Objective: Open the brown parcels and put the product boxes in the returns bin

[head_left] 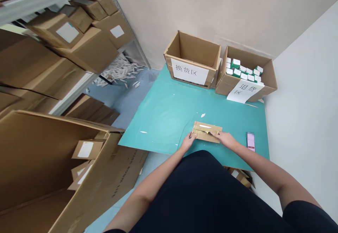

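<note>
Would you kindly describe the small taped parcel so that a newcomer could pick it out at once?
Start at the two open cartons against the far wall, then follow the teal mat in front of them. Near its closest edge lies a flat taped cardboard parcel. It alone sits under the person's left hand and right hand.

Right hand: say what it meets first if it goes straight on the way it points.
The taped cardboard parcel. The right hand already rests on it, so nothing lies between them.
</note>
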{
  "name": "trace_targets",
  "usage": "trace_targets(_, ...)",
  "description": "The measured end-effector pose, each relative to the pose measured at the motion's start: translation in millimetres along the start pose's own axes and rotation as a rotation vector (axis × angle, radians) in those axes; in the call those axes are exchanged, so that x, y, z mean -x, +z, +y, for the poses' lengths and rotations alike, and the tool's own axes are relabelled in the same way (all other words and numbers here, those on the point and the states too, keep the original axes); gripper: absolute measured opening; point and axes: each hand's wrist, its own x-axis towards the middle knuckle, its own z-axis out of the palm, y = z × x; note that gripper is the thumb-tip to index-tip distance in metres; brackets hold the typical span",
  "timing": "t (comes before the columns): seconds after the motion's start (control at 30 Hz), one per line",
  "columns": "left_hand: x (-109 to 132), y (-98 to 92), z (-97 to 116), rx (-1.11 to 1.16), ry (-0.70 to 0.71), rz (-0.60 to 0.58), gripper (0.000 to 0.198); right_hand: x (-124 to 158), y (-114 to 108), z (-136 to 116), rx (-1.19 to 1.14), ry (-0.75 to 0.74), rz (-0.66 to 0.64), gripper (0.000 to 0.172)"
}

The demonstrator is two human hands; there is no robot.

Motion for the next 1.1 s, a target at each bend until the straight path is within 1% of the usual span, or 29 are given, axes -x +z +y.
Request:
trace_targets(0.17, 1.8, -1.3, 2.3, -0.001, 0.0, 0.002, 0.064, 11.9, 1.6, 5.6, -0.006, 0.026, 0.006, 0.067)
trace_targets(0.33, 2.6, -2.1, 5.5, -0.016, -0.016, 0.004, 0.061, 31.6, 6.9, 24.8, 0.032, 0.071, -0.019, 0.07)
trace_targets(0.43, 3.1, -2.2, 7.3, -0.016, -0.002, -0.01, 0.06, 43.7, 12.1, 36.2, 0.065, 0.083, -0.025, 0.072)
trace_targets(0.53, 4.0, -2.4, 8.7, -0.018, 0.007, -0.014, 0.058, 53.3, 16.4, 43.2, 0.064, 0.113, -0.036, 0.068)
trace_targets(0.63, 5.1, -2.7, 9.7, -0.03, -0.008, 0.003, 0.057, 60.7, 19.5, 47.6, 0.037, 0.145, -0.04, 0.065)
trace_targets(0.77, 6.4, -2.3, 10.1, -0.052, -0.005, 0.018, 0.056, 69.3, 21.5, 52.1, 0.029, 0.165, -0.041, 0.065)
trace_targets(0.87, 7.2, -2.0, 10.0, -0.062, -0.007, 0.02, 0.055, 74.6, 19.1, 52.9, 0.029, 0.165, -0.048, 0.066)
trace_targets(1.0, 8.1, -2.3, 10.2, -0.08, 0.0, 0.004, 0.053, 80.1, 14.2, 52.4, 0.042, 0.163, -0.056, 0.066)
trace_targets(1.1, 8.1, -1.8, 10.7, -0.079, 0.013, -0.008, 0.054, 84.2, 17.0, 55.1, 0.039, 0.161, -0.048, 0.066)
